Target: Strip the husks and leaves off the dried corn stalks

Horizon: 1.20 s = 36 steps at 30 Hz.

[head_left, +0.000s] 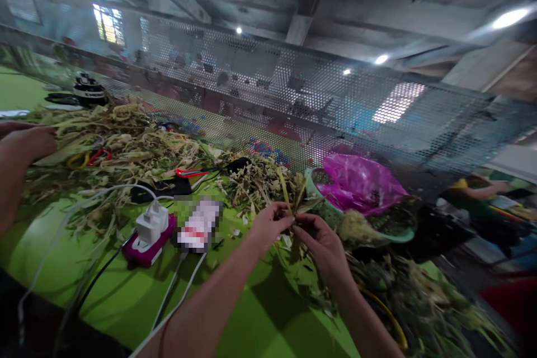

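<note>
Over the green table [268,313], my left hand [271,226] and my right hand [321,239] meet fingertip to fingertip. Both are closed in a pinch on a dried leafy stalk [298,196], whose yellow-green strips stick up above the fingers. Exactly where each hand grips it is hidden by the fingers. Behind my hands lies a heap of dry brownish plant bits [251,182]. Beyond my right hand stands a green basket [403,236] with a magenta plastic bag [363,182] in it.
A phone [199,226] and a purple power strip [145,249] with white plugs lie left of my forearm, among cables. Red-handled and yellow-handled scissors [90,158] rest on a big leaf pile [138,145]. Another person's hand [36,142] is at far left. A perforated metal screen [251,89] borders the table.
</note>
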Each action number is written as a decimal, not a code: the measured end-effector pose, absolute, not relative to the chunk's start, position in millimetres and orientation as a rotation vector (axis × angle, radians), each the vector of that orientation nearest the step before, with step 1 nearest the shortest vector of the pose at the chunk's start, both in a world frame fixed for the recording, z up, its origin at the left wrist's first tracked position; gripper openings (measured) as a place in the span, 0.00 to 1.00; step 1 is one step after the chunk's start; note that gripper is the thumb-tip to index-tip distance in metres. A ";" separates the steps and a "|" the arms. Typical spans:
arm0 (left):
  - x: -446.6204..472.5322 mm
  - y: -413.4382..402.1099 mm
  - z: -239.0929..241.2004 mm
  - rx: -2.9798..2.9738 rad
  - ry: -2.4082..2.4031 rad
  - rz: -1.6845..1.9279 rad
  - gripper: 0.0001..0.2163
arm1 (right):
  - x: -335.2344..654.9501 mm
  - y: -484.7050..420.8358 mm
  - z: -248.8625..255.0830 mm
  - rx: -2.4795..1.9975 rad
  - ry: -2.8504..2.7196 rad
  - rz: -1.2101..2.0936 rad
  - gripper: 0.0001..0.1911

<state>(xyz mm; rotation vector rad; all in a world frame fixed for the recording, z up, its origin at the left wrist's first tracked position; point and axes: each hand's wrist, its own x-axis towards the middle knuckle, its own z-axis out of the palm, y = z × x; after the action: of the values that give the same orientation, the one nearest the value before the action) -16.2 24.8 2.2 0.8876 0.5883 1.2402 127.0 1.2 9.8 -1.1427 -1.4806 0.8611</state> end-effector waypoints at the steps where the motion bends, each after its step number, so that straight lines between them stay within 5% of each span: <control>1: -15.4 25.1 1.2 0.877 0.565 1.228 0.15 | 127.7 1.8 9.7 -1.142 -1.433 0.898 0.16; 9: -16.1 27.1 -1.3 0.997 0.546 1.186 0.16 | 127.4 2.0 12.9 -1.143 -1.333 0.981 0.16; 15: -16.4 30.6 -10.5 1.224 0.680 1.158 0.04 | 129.2 -0.2 15.8 -1.183 -1.303 0.916 0.15; 27: -10.6 28.9 -10.1 1.074 0.565 1.018 0.06 | 131.4 1.9 16.5 -1.177 -1.289 0.990 0.16; 36: -13.9 21.9 3.1 1.083 0.691 0.997 0.06 | 131.3 2.2 14.5 -1.142 -1.452 0.684 0.13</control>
<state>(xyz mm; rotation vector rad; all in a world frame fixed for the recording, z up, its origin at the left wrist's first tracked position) -13.9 21.9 3.1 1.0830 0.6913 0.9974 131.3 2.2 14.5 -1.1419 -1.4515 0.6844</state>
